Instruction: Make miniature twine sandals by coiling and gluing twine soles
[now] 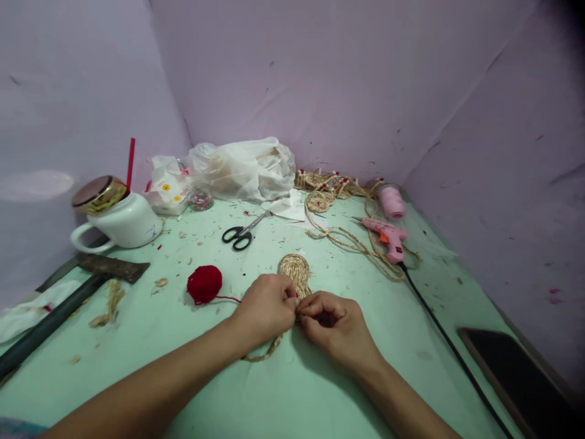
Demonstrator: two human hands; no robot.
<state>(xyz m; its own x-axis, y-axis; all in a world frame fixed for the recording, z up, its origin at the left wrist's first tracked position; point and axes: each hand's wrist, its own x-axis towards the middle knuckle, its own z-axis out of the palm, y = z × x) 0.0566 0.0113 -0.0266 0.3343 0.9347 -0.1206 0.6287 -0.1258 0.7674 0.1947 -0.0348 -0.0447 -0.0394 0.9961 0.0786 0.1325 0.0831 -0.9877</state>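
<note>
My left hand (267, 308) and my right hand (333, 326) meet at the middle of the pale green table (283, 396), fingers pinched together on a coiled jute rope piece (296, 271). The coil's flat oval lies just beyond my fingertips, and its loose rope tail (262, 353) curls out under my left wrist. A red yarn ball (204, 284) rests left of my left hand, with a thin red strand running toward my fingers.
Black scissors (240, 235), a pink glue gun (387, 236) with its black cord (450, 347), a pink thread spool (392, 202), loose jute rope (336, 189), plastic bags (244, 167), a white jug (119, 219), a hammer (68, 299) and a dark phone (521, 381) lie around. Pale walls enclose the table.
</note>
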